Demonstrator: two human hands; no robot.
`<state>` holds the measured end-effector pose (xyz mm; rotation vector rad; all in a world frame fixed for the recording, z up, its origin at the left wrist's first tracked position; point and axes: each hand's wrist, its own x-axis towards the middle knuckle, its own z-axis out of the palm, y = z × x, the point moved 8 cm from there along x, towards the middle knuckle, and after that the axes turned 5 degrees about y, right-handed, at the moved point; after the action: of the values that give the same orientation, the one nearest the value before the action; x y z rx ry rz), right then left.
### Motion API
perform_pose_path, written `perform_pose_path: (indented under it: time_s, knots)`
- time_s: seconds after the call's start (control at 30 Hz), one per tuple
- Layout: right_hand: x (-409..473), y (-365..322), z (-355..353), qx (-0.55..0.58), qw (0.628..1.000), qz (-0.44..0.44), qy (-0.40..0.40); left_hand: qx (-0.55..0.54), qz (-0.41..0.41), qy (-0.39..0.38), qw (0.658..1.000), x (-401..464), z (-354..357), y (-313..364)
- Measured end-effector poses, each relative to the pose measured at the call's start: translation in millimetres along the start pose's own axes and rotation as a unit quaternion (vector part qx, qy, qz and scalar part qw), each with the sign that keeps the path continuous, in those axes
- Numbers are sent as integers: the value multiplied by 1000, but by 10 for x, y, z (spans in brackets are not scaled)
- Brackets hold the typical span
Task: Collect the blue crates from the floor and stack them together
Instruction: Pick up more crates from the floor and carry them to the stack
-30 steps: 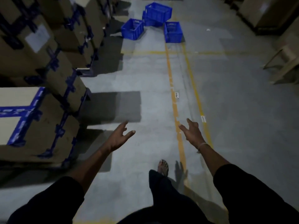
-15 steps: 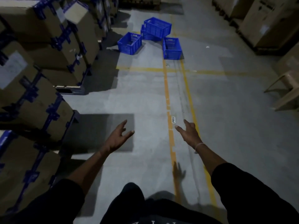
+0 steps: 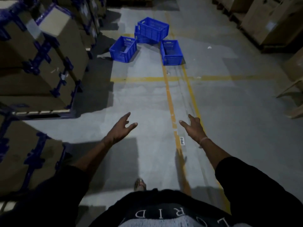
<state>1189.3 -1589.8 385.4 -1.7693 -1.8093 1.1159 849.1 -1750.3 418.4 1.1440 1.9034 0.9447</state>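
The grey concrete floor (image 3: 147, 99) fills most of the view and is marked with yellow painted lines (image 3: 170, 102) running forward, crossed by one transverse line. Strapped cardboard cartons (image 3: 41, 63) on pallets are stacked along the left side; further cartons (image 3: 268, 20) are seen at the upper right.

Four blue crates are located at the far end of the floor, well apart from both hands. The left crate (image 3: 123, 49) is set upright on the floor. The right crate (image 3: 171, 52) is set upright across the yellow lines. Between and behind them, an upper crate (image 3: 153, 29) is rested tilted on a lower crate (image 3: 141, 38), which is largely hidden.

A black garment with pale lettering (image 3: 164, 215) is seen at the bottom edge. A sandalled foot (image 3: 139, 185) is placed on the floor ahead of it.

The left hand (image 3: 120, 131) is extended forward, fingers spread and relaxed; nothing is held. The right hand (image 3: 193, 128) is extended likewise, fingers spread, nothing held; a thin band (image 3: 204, 140) is worn at its wrist. A small white floor label (image 3: 181, 140) is fixed beside one yellow line.
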Motion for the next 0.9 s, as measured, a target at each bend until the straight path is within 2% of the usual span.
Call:
perform_pose_path:
  time_s: [0.33, 0.5, 0.77, 0.9]
  knots:
    - [1965, -521, 257, 22, 999, 41, 8, 26, 4, -49, 998, 2243, -293, 198]
    - [3365, -877, 206, 15, 1000, 23, 15, 19, 4, -31, 999, 3594, -317, 300]
    - [5343, -1826, 7, -10, 1000, -1, -4, 39, 24, -2, 999, 5472, -513, 1020]
    - [6177, -2191, 36, -17, 1000, -7, -20, 14, 6, 15, 1000, 6220, -619, 1158]
